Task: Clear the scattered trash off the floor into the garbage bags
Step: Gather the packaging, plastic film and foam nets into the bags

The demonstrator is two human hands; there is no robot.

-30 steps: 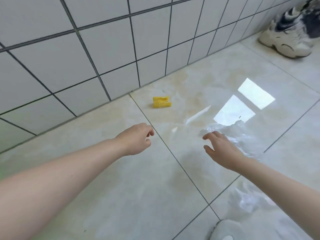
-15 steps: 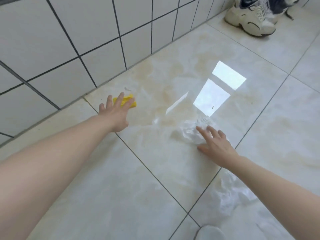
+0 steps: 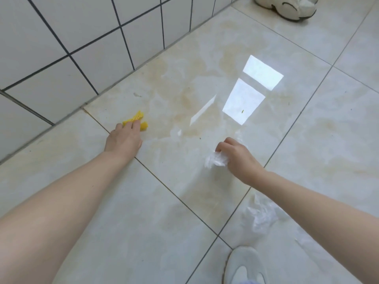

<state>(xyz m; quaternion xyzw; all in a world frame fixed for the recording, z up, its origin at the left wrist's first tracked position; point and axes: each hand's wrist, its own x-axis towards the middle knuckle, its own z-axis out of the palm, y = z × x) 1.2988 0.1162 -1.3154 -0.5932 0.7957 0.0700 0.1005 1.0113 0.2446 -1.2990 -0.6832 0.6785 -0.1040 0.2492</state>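
Left hand (image 3: 124,138) at frame centre-left, fingers pinching yellow scrap (image 3: 137,120) on floor (image 3: 143,212) — right hand (image 3: 239,155), fingers curled round crumpled plastic (image 3: 216,160)

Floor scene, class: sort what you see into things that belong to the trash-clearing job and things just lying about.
Belongs to the job:
yellow scrap, under the left hand
crumpled plastic, in the right hand
clear plastic on the floor

Just lying about:
sneaker by the wall
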